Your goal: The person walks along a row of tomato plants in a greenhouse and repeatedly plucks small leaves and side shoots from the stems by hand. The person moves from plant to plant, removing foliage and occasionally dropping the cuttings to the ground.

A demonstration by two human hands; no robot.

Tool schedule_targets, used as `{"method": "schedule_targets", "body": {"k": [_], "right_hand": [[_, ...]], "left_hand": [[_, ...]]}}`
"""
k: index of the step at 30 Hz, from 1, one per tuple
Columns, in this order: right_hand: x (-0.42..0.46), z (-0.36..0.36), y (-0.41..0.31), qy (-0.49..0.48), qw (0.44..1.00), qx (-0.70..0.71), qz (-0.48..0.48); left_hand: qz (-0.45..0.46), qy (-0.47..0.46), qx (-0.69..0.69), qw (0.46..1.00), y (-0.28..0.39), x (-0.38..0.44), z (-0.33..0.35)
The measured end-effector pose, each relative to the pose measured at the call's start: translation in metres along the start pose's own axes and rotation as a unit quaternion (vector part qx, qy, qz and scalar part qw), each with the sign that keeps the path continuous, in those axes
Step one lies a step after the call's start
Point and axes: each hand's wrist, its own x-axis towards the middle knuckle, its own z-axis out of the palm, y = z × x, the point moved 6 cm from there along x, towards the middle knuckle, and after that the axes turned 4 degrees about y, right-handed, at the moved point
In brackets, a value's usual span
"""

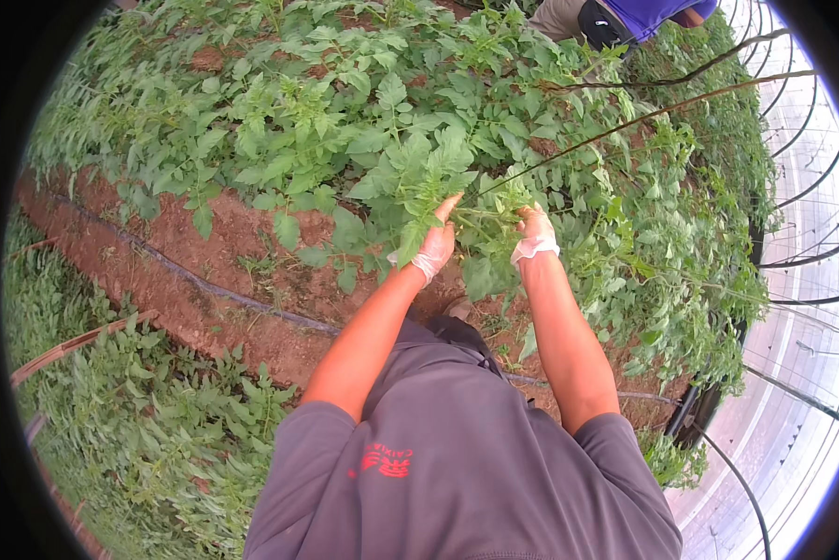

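Note:
Both of my hands wear thin, translucent gloves and reach in among leafy green tomato plants. My left hand is at a tomato plant's leafy top, its fingers partly behind leaves. Just to the right, my right hand has its fingertips at a tomato shoot. A thin green stem runs between the two hands. Whether either hand is closed on a stem cannot be told, since foliage hides the fingertips. A thin taut cord slants down from the upper right to the plants by my hands.
A co-worker in a blue top bends over the plants at the upper right. A dark irrigation hose lies along the reddish soil path. More tomato plants grow at lower left. The greenhouse's plastic wall with curved ribs stands right.

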Motion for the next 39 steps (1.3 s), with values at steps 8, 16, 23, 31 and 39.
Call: {"method": "schedule_targets", "body": {"k": [8,16,23,31,39], "right_hand": [[0.017,-0.005,-0.005,-0.039,0.999,-0.024,0.006],[-0.041,0.009,-0.071,-0.052,0.974,-0.088,-0.204],[-0.126,0.049,-0.118,-0.217,0.901,-0.07,-0.369],[-0.174,0.075,-0.114,-0.294,0.869,-0.192,-0.348],[-0.18,0.065,-0.095,-0.202,0.888,-0.207,-0.356]], "left_hand": [[-0.021,-0.004,0.385,0.923,0.063,-0.029,-0.037],[-0.132,0.086,-0.112,0.981,-0.032,0.035,-0.027],[-0.097,0.031,-0.076,0.992,-0.015,0.042,-0.036],[-0.134,-0.026,0.021,0.99,0.013,0.03,-0.02],[-0.15,-0.054,0.049,0.986,-0.025,0.026,-0.01]]}}
